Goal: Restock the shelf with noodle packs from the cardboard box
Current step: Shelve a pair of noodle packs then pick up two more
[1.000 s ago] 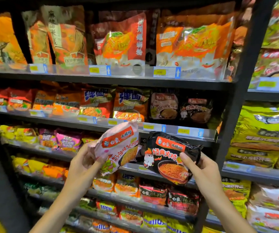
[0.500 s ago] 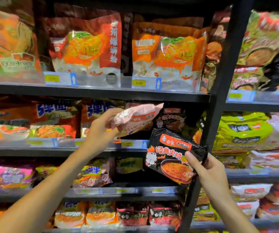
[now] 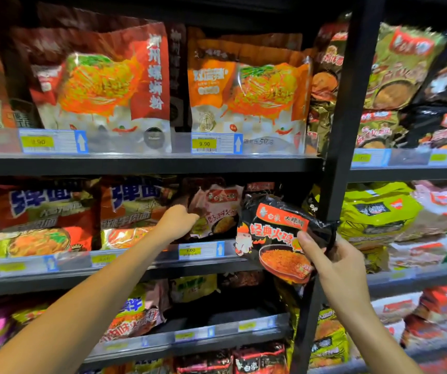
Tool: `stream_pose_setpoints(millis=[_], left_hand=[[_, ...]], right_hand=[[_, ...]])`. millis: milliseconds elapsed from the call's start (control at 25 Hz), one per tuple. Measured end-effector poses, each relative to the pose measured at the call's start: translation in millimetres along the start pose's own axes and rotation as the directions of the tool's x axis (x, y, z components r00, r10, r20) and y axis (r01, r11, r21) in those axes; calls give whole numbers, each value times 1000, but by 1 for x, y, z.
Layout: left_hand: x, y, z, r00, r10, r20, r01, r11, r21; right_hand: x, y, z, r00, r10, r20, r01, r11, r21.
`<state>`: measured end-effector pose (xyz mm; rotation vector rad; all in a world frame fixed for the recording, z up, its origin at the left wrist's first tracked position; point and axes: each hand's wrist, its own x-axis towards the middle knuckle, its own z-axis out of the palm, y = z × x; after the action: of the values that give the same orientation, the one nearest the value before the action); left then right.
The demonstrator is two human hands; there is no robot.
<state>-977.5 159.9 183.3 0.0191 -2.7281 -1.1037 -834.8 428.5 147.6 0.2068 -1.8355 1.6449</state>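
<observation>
My left hand (image 3: 177, 222) reaches into the middle shelf (image 3: 147, 261) and grips the left edge of a pink noodle pack (image 3: 221, 210), which stands upright in the shelf row beside orange packs. My right hand (image 3: 333, 261) holds a black noodle pack (image 3: 276, 236) by its right side, thumb on the front, in the air in front of the shelf's black upright post (image 3: 343, 103). The cardboard box is out of view.
Large orange and red noodle bags (image 3: 246, 90) fill the upper shelf. Yellow-green and white packs (image 3: 378, 209) fill the bay to the right of the post. Lower shelves hold several more packs, with a dark gap (image 3: 230, 306) below the middle shelf.
My left hand has pushed the pink pack from in front of the shelf edge back into the middle shelf and stood it upright. The black pack has risen slightly toward the shelf.
</observation>
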Motion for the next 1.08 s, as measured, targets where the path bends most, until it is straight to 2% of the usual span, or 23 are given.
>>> stream_pose_setpoints(millis=[120,240,360,400,480,520,640,720,760,880,960,1040,1080], left_hand=[[-1,9,-3,992,123,-28,-113,968,225],[-1,14,-4,984,175,39,-173,864,472],[18,8,-3,969,222,105,-240,767,595],[21,9,-4,970,187,153,-242,749,617],[19,13,-2,963,118,242,-250,724,643],[16,14,1,957,146,250,-279,702,655],[-5,19,4,903,367,224,-414,598,686],[-8,20,7,886,392,248,-450,596,665],[-9,21,9,888,367,278,-454,600,659],[-8,20,14,890,292,349,-454,628,632],[-8,20,14,888,296,352,-459,635,621],[-10,21,13,891,288,350,-452,623,638],[-13,22,13,894,278,350,-446,615,651]], right_hand=[[21,-4,16,999,-46,-27,46,999,-7],[44,-4,33,997,-71,0,71,993,-95],[72,8,47,999,-14,33,18,991,-136],[81,10,51,999,15,42,-8,986,-165],[105,18,59,993,109,40,-97,968,-232],[114,20,63,986,167,29,-155,956,-249],[136,30,72,912,409,11,-386,870,-306],[146,43,77,844,536,-3,-503,792,-347],[147,44,79,835,551,0,-513,777,-364],[147,42,83,870,492,-32,-443,750,-491],[143,43,84,888,458,-34,-383,699,-604],[136,42,84,940,337,49,-196,655,-730],[132,42,82,967,243,83,-78,587,-806]])
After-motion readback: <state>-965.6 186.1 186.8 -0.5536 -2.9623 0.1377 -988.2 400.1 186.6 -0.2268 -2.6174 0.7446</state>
